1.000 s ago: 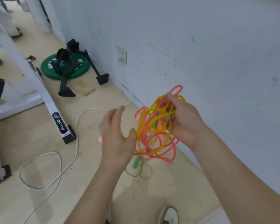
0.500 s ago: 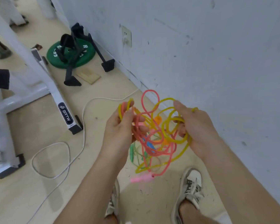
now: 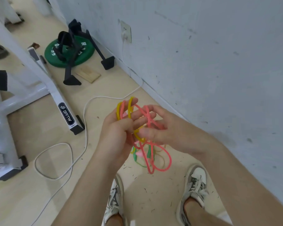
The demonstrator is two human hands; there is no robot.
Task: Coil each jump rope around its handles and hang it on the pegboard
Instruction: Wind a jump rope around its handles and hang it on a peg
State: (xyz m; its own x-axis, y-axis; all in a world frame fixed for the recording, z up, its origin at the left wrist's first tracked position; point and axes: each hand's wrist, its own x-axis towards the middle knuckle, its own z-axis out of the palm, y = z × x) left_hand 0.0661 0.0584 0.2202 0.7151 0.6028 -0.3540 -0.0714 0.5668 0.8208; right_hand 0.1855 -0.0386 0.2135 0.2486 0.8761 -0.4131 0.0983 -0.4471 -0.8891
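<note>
Progress: early. The jump ropes (image 3: pixel 144 143) are one pink, yellow and green tangle; none coiled, none hung.
Left hand (image 3: pixel 119 129): grips yellow and pink loops, strands over its fingers.
Right hand (image 3: pixel 163 128): fingers hooked into the pink loops; blurred.
Rope location: in the air between both hands, loops dangling above the floor (image 3: pixel 39 201).
Left: separate, coil round the handles, hang. Pegboard not in view.
Around: white cable (image 3: pixel 84 115), green weight plate (image 3: pixel 87 53), white frame (image 3: pixel 67 115), wall (image 3: pixel 219 62).
In the way: likely the tangle itself.

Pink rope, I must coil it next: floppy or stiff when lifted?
Likely floppy: the pink rope droops in slack loops. Probably light: a few fingers carry it. May snag, tangled with the yellow rope.
</note>
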